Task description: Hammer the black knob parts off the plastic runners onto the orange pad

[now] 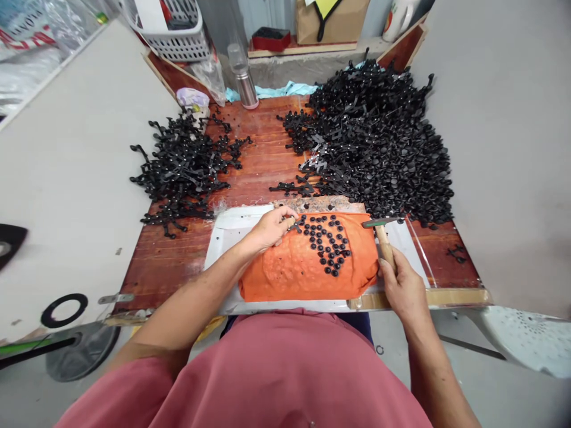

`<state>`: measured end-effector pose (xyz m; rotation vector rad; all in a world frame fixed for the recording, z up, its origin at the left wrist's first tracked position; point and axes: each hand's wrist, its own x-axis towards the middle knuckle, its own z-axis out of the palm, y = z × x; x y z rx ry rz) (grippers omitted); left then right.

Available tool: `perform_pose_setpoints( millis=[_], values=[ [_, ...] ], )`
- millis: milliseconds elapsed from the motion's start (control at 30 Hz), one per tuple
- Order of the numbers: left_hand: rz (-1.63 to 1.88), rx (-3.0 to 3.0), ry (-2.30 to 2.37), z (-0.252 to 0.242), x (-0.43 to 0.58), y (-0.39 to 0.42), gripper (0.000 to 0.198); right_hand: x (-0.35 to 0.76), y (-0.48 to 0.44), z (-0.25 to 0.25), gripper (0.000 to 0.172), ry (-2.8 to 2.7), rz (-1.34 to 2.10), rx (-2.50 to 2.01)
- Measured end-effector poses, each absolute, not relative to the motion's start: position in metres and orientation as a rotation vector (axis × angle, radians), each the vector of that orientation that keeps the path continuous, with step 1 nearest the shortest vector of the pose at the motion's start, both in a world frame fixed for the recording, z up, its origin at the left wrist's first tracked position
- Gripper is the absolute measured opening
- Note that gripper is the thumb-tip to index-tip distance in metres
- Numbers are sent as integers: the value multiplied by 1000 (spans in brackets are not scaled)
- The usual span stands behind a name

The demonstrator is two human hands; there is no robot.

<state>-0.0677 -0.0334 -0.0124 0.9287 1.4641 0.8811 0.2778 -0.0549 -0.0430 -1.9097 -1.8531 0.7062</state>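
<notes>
My right hand (404,284) is wrapped round the wooden handle of a hammer (386,245), whose slim dark head with a green stripe is raised over the right end of an orange cloth (285,273). Over at the cloth's upper middle, my left hand (273,227) pinches a small black linked part (296,226). Several round black caps (330,244) lie scattered on the cloth just right of those fingers. Behind the cloth runs a speckled stone slab (312,205). My left fingers partly hide the part they hold.
A large heap of black linked parts (379,142) covers the table's right rear; a smaller pile (182,163) lies left. At the back stand a steel flask (245,89), a white basket (176,41) and a red box (270,40). Pale panels (504,148) flank the wooden table (263,142).
</notes>
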Motion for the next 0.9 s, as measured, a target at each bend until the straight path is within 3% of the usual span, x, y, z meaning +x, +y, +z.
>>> perform_pose_setpoints(
  millis=[267, 467, 900],
  values=[
    [899, 963, 1493, -14, -66, -33, 10, 265, -63, -19, 56, -2002, 469, -1870],
    [897, 901, 1488, -9, -64, -30, 11, 215, -61, 23, 54, -2302, 559, -1400],
    [913, 995, 1551, -19, -66, -28, 14, 178, -46, 17, 56, -2573, 132, -1437]
  ],
)
